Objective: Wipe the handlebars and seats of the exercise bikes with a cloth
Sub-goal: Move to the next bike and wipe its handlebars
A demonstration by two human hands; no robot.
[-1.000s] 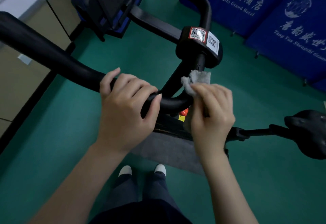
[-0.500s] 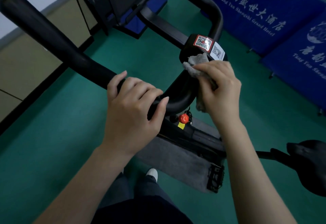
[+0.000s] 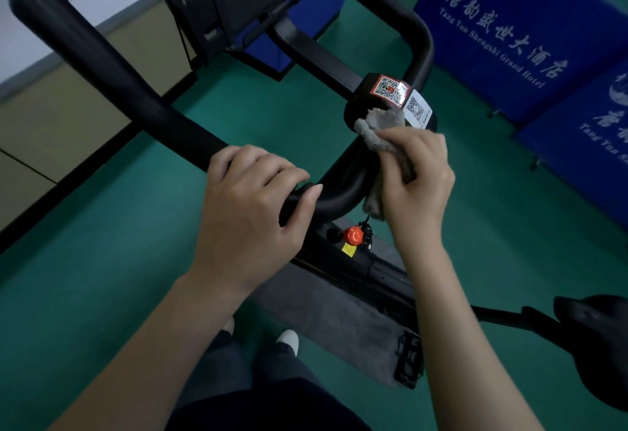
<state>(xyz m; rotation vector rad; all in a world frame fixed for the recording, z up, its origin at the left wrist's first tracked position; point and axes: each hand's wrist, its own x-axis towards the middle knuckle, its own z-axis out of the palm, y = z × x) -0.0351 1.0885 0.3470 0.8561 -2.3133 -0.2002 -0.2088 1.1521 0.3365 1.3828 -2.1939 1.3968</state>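
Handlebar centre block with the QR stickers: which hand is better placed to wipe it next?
Right. The right hand holds the grey cloth, whose top edge lies against the centre block; the left hand grips the handlebar and has no cloth.

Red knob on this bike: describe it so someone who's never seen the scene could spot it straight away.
Start at the bend of the black handlebar in the middle of the view. Just below it, under the hanging grey cloth, the red knob sits on the dark frame. It is the only round red part there, with a small yellow sticker beside it.
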